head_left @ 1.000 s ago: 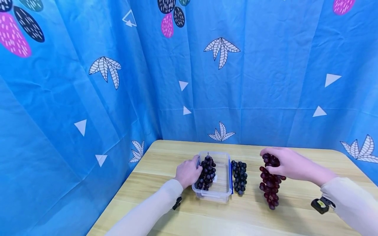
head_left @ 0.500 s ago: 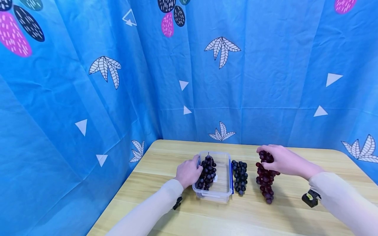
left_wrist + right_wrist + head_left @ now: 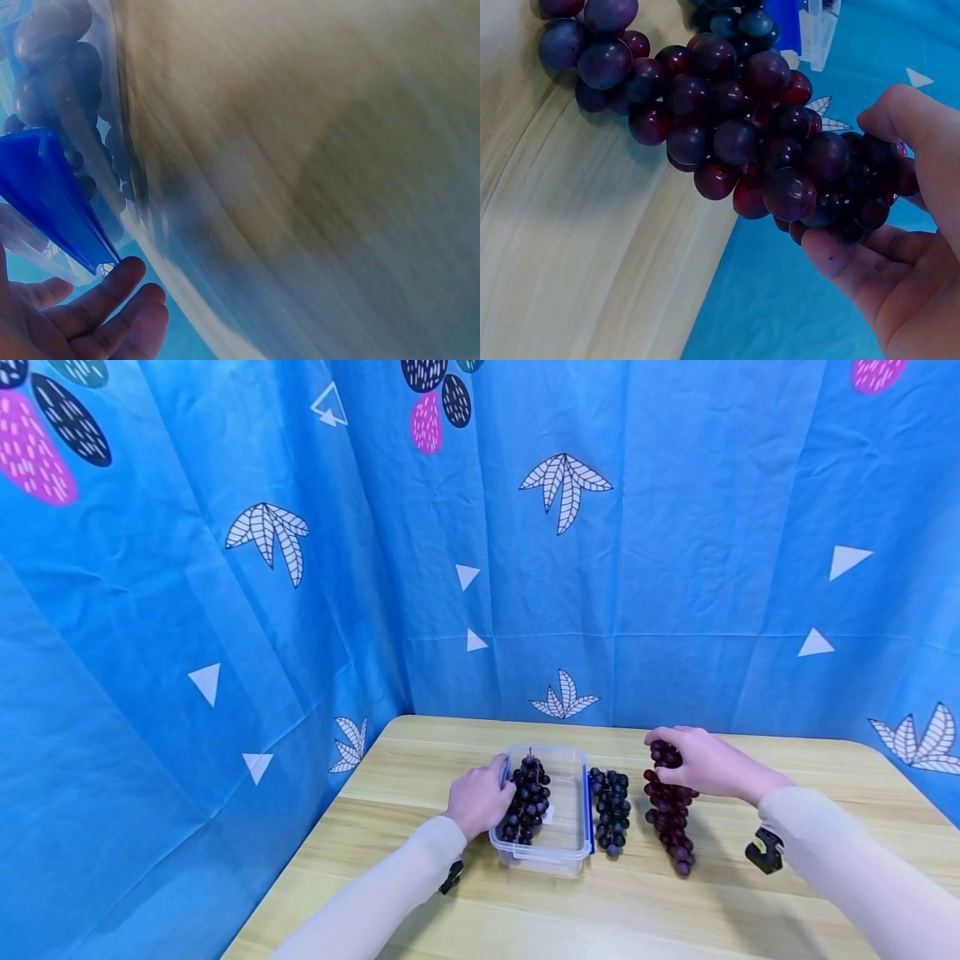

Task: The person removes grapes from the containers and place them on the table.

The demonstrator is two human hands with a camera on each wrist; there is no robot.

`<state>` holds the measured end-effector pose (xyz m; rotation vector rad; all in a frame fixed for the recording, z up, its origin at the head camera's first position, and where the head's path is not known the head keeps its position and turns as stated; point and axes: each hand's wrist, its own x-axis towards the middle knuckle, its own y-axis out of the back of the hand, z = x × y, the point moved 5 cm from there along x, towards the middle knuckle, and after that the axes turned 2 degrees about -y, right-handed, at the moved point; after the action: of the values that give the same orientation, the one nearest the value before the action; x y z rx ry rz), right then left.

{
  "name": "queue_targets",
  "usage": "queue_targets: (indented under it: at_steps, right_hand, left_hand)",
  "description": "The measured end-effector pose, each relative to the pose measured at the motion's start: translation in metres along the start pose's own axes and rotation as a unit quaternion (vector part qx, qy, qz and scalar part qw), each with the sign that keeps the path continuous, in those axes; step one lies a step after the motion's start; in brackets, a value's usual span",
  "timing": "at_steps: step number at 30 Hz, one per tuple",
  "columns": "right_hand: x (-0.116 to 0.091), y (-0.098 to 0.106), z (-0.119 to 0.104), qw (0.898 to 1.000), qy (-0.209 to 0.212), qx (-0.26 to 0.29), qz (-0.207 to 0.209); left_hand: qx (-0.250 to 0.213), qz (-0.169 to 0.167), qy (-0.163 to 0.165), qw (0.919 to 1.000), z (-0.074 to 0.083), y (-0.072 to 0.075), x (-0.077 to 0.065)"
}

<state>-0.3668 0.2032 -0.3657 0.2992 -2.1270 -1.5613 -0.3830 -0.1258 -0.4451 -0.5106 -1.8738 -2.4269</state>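
At left: left hand (image 3: 476, 799) clamped on clear container (image 3: 546, 862), left side.
Inside container: dark bunch (image 3: 527, 800), along left wall.
Right of container: blue-black bunch (image 3: 611, 814) on table (image 3: 600, 918).
Red bunch (image 3: 670, 814): farther right, top end pinched by right hand (image 3: 702, 766).
Red bunch's hold: could slip or shed grapes, given top-only pinch.
Red bunch's axis: steep; tip points down, slightly rightward.

Before me I have a table (image 3: 600, 918) of pale wood with rounded far corners. The box (image 3: 542, 853) stands nearer to its far left corner; dark grapes (image 3: 612, 812) lie just beside, toward the right edge.
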Motion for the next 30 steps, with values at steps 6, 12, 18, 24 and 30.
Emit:
queue_targets:
  at_steps: [6, 12, 18, 24, 30]
  right_hand:
    - [0.007, -0.005, 0.003, 1.000, 0.000, 0.006, -0.008]
    - [0.011, -0.011, 0.008, 1.000, -0.001, -0.001, -0.014]
    - [0.016, -0.019, 0.014, 1.000, -0.002, 0.002, -0.011]
    - [0.021, -0.026, 0.022, 1.000, -0.004, 0.007, -0.008]
    - [0.023, -0.031, 0.026, 0.999, -0.017, 0.012, -0.027]
  left_hand:
    - [-0.002, -0.002, -0.001, 1.0000, 0.001, 0.001, 0.000]
    - [-0.003, -0.001, 0.002, 1.0000, 0.001, 0.002, -0.001]
    - [-0.003, -0.003, 0.000, 1.0000, 0.002, 0.002, -0.002]
    - [0.001, -0.005, 0.002, 1.0000, 0.003, 0.002, -0.001]
    - [0.002, -0.006, 0.005, 1.0000, 0.002, 0.001, -0.001]
